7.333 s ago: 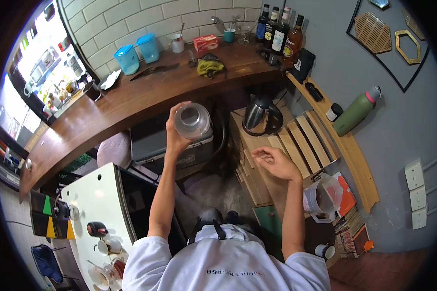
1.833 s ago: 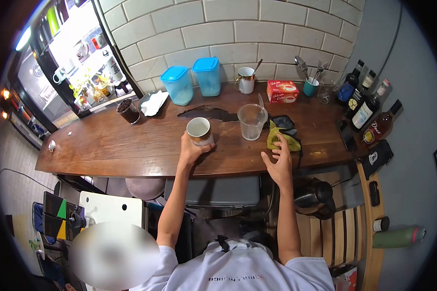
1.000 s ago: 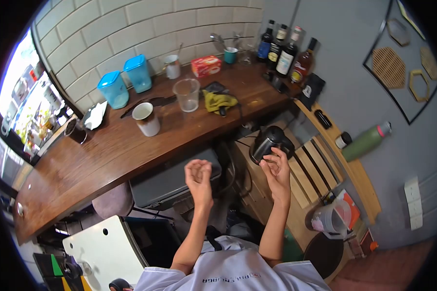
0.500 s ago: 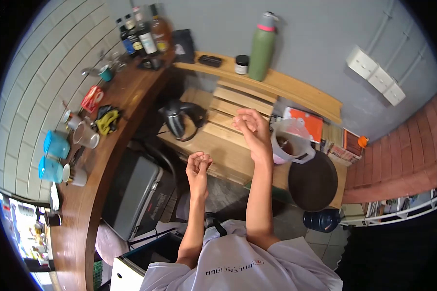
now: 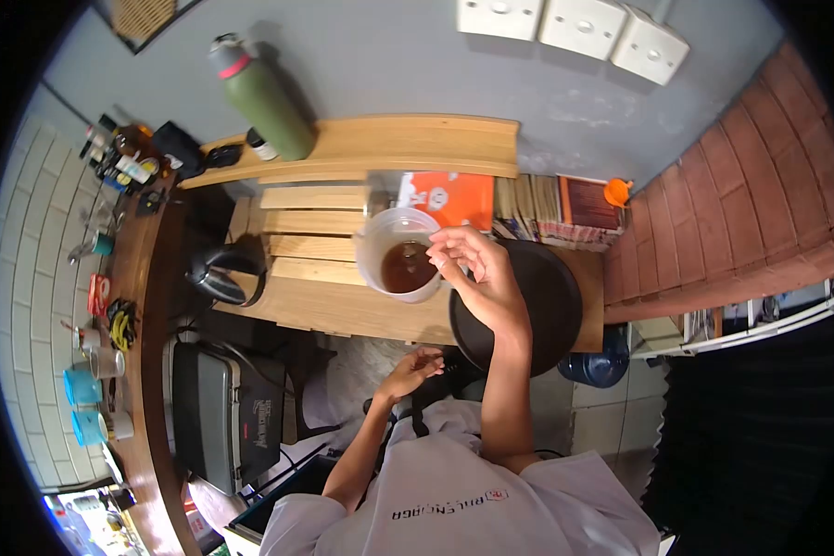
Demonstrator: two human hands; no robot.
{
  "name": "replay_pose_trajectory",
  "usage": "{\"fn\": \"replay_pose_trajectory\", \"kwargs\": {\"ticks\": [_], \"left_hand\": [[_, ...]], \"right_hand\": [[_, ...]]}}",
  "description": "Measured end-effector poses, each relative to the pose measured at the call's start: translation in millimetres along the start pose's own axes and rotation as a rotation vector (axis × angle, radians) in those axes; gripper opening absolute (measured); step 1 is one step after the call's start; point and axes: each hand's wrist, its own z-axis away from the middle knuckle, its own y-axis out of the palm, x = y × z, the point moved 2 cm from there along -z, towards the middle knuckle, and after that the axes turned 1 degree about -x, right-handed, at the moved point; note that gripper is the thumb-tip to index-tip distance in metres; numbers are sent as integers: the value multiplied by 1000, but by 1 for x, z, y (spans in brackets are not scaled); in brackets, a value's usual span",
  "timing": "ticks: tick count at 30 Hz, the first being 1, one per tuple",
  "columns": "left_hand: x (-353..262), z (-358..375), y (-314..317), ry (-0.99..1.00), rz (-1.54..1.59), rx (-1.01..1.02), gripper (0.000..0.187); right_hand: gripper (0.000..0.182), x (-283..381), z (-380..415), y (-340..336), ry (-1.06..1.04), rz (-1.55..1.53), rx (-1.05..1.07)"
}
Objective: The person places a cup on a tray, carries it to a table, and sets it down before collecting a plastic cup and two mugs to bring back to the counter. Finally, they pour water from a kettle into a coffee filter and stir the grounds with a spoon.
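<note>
A translucent plastic pitcher [image 5: 376, 250] with brown liquid in the bottom stands on the wooden bench. My right hand [image 5: 482, 278] is at the pitcher's right side, over the edge of a round dark tray [image 5: 537, 306]. Its fingers are bent with a gap between thumb and fingertips; I see no grip on the pitcher. The handle side of the pitcher is hidden behind this hand. Lower down, in front of the bench edge, my left hand [image 5: 410, 375] is held with loosely bent fingers and nothing in it.
Behind the pitcher are an orange book [image 5: 468, 196] and a row of books [image 5: 533, 208]. A green bottle [image 5: 271, 109] stands on the shelf. At left are a black kettle [image 5: 224, 276], a grey case [image 5: 202, 417] and a wooden counter [image 5: 148, 371] with cups.
My view has turned right. The right hand has come over beside the pitcher's handle side and the tray, while my left hand has dropped closer to my body.
</note>
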Motion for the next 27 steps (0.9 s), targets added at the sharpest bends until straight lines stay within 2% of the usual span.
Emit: {"fn": "replay_pose_trajectory", "kwargs": {"ticks": [1, 3, 4, 6, 9, 14, 19, 21, 25, 27], "left_hand": [[7, -9, 6, -11, -7, 12, 44], [21, -27, 16, -153, -177, 29, 66], [27, -33, 19, -162, -190, 39, 66], [33, -44, 28, -279, -150, 48, 81], [34, -61, 49, -415, -208, -14, 79], [76, -96, 53, -409, -147, 45, 71], [58, -85, 62, -389, -132, 29, 63], [53, -88, 68, -453, -212, 1, 57], [52, -88, 83, -435, -221, 18, 60], [54, -88, 93, -467, -209, 94, 65]], "right_hand": [[18, -5, 2, -11, 4, 1, -17], [19, -13, 5, -32, -6, -37, -68], [19, -14, 8, -42, 9, -30, -79], [19, -19, 12, -61, 39, -28, -135], [19, -30, 20, -85, 67, -17, -211], [16, -32, 32, -113, 95, -47, -295], [18, -31, 39, -127, 83, -48, -316], [18, -31, 40, -129, 82, -41, -315], [17, -34, 41, -126, 61, -44, -297], [17, -35, 41, -122, 54, -59, -289]]}}
